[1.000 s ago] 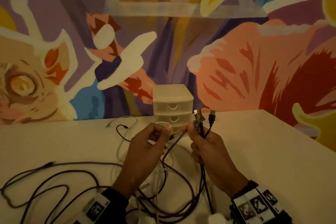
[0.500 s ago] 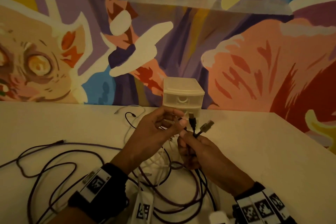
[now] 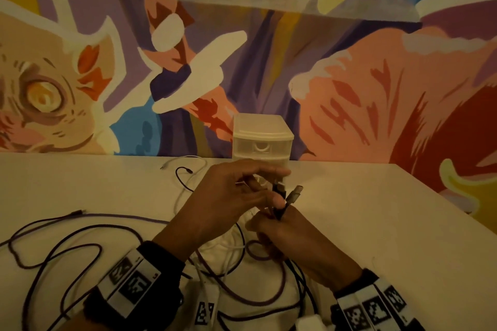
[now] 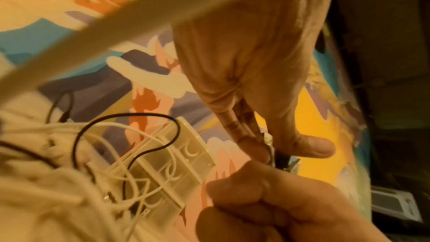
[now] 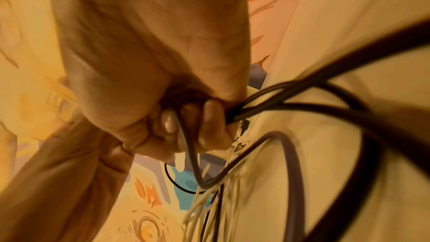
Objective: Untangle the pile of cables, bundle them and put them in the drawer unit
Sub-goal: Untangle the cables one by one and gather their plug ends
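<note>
Right hand (image 3: 285, 234) clenched around a bunch of dark cables (image 5: 267, 102), plug ends (image 3: 294, 193) sticking up past the knuckles. Left hand (image 3: 228, 196) reaching across to those plugs, thumb and fingertips (image 4: 311, 146) pinching at one of them just above the right fist. Both hands raised over the middle of the table (image 3: 376, 223), in front of the drawer unit (image 3: 262, 140). Drawer unit upright at the back edge of the table against the painted wall (image 3: 376, 75), drawers closed. Loose purple cable (image 3: 80, 244) looping over the left half of the table toward the near edge, more dark loops (image 3: 269, 298) hanging below the hands. Thin white cables (image 3: 223, 247) tangled under the hands, one thin white lead (image 3: 185, 160) and a thin black one (image 3: 183, 177) trailing toward the back edge, left of the drawer unit. Marker bands (image 3: 376, 309) on both wrists.
</note>
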`<state>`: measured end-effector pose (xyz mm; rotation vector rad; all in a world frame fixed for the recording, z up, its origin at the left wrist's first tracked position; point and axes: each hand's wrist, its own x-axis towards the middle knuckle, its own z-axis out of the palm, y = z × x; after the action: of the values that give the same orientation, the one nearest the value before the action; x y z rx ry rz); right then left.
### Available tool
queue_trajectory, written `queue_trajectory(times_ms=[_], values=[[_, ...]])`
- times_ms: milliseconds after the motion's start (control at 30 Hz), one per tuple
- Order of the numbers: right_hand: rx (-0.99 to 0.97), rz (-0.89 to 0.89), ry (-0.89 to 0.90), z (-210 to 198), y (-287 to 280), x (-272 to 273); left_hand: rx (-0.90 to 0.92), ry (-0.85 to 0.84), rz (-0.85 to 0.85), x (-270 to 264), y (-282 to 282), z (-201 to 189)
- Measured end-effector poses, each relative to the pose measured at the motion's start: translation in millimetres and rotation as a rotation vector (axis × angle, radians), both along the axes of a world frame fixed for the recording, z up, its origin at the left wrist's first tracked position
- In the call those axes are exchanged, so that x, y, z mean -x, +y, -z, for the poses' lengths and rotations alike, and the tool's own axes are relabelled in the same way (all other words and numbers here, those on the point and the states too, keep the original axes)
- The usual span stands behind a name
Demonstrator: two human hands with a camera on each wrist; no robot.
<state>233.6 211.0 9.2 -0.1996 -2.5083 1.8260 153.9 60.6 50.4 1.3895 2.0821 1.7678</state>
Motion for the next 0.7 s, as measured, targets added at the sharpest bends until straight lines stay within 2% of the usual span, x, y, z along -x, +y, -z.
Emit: queue_trajectory(times_ms=[100,200,400,467,600,700], values=[[-0.073,0.082,0.009,3.3,2.5,3.9,0.124,0.169,-0.087,-5.8,13.1,-10.1],[-0.146,0.157,0.001,2.5,5.0,5.6,0.249,0.257,-0.13,-4.9,28.2,-23.5],[0.025,0.182,0.024,-9.2,5.7,0.4,0.368,0.227,-0.033,7.0,33.1,-51.3],[0.184,0.131,0.06,-16.6,6.9,-3.1,0.367,0.224,0.013,12.2,28.4,-58.6],[0.707,-0.1,0.081,-28.8,15.6,-11.2,0.284,0.167,0.04,18.3,20.4,-65.8],[0.889,-0.17,0.125,-31.7,19.4,-12.2,0.219,0.124,0.066,22.2,16.3,-70.0]])
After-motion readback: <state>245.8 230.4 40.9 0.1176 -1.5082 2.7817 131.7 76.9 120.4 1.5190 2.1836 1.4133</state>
